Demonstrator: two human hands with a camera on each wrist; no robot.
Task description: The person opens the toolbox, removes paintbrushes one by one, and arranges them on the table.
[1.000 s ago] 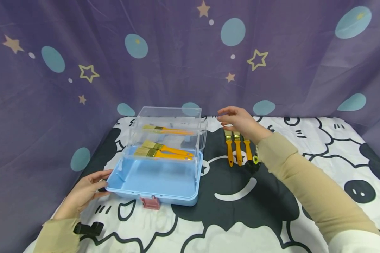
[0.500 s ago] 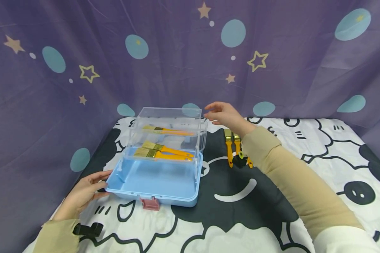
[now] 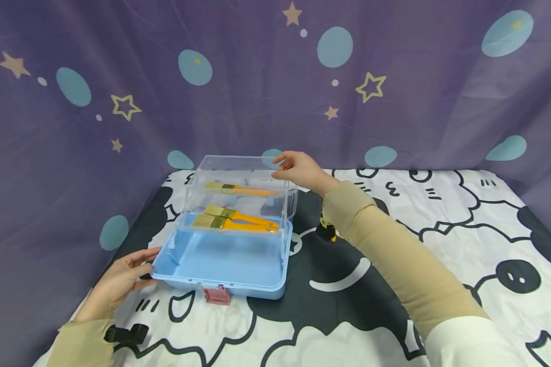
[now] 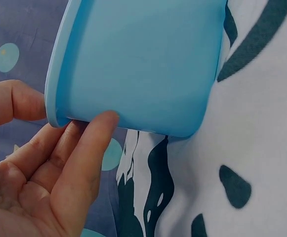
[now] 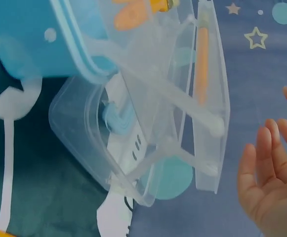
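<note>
A light blue box (image 3: 229, 255) stands unfolded, with clear tiered trays (image 3: 239, 204) raised over its back. One paintbrush (image 3: 252, 192) lies in the upper tray; two paintbrushes (image 3: 239, 226) lie in the tray below. My left hand (image 3: 124, 275) grips the box's front left corner, its fingertips on the rim and wall in the left wrist view. Beside the top right corner of the trays is my right hand (image 3: 300, 168), fingers loosely bent and holding nothing. The right wrist view shows that hand (image 5: 276, 173) apart from the uppermost tray (image 5: 210, 108).
A pink latch (image 3: 217, 295) hangs on the box's front. The clear lid (image 5: 79, 126) leans back behind it. More paintbrushes (image 3: 333, 237) lie on the patterned cloth (image 3: 340, 316), mostly hidden by my right sleeve (image 3: 390, 255). A purple curtain (image 3: 257, 102) rises behind.
My right hand has moved left from above the loose paintbrushes to the trays' top right corner, and its sleeve now covers those brushes. My left hand and the box have stayed in place.
</note>
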